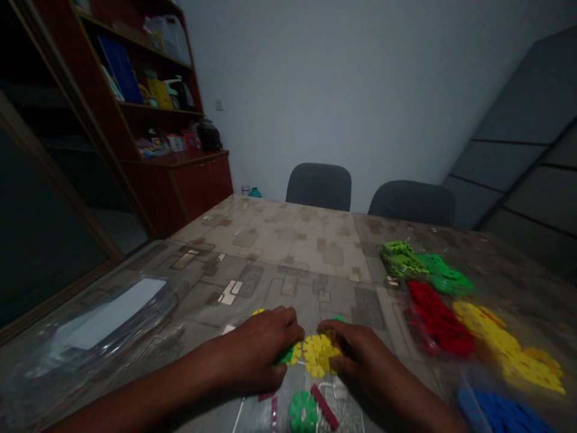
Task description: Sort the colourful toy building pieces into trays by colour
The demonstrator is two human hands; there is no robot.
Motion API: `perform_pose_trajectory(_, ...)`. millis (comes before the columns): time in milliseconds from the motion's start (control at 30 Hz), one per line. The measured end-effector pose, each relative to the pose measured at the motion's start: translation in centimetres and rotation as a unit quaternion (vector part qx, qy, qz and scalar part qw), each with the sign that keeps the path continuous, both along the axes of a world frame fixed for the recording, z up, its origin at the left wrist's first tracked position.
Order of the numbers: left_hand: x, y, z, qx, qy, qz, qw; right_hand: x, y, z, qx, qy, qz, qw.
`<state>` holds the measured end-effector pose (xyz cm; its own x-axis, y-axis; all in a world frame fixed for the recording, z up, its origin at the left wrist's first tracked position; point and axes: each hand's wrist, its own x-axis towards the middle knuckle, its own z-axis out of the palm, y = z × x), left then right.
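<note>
My left hand is curled over slotted interlocking discs; green and yellow edges show by its thumb, and its fingertips are partly hidden. Against them, on the right, lies a cluster of yellow interlocking discs. My right hand pinches the right side of this cluster between thumb and fingers. A bit of green shows behind the right hand, and a bit of yellow behind the left. Nearer to me lie a green interlocking disc and a dark red strip.
Bagged pieces lie on the right: light green, green, red, yellow and blue. Clear plastic packaging is on the left of the patterned table. Two grey chairs stand beyond.
</note>
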<state>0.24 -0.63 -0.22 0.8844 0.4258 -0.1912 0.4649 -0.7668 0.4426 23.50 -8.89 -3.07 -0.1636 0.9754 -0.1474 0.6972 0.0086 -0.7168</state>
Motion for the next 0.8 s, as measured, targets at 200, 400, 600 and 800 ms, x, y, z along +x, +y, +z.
perform_pose_trajectory(200, 0.5, -0.2, 0.1, -0.006, 0.01, 0.037, 0.999, -0.2, 0.0, -0.7, -0.026, -0.037, -0.016, 0.999)
perform_pose_trajectory(400, 0.3, 0.0, -0.4, -0.032, -0.01, 0.037, 0.999, 0.0, 0.1, 0.6, -0.001, 0.005, -0.032, 0.999)
perform_pose_trajectory(600, 0.6, -0.1, -0.9, -0.036, -0.077, 0.027, 0.996, 1.4, -0.1, 1.7, -0.037, 0.001, -0.027, 0.999)
perform_pose_trajectory(800, 0.8, 0.7, -1.6, -0.076, -0.137, 0.068, 0.985, 0.7, -0.3, -0.2, -0.018, -0.084, -0.051, 0.995)
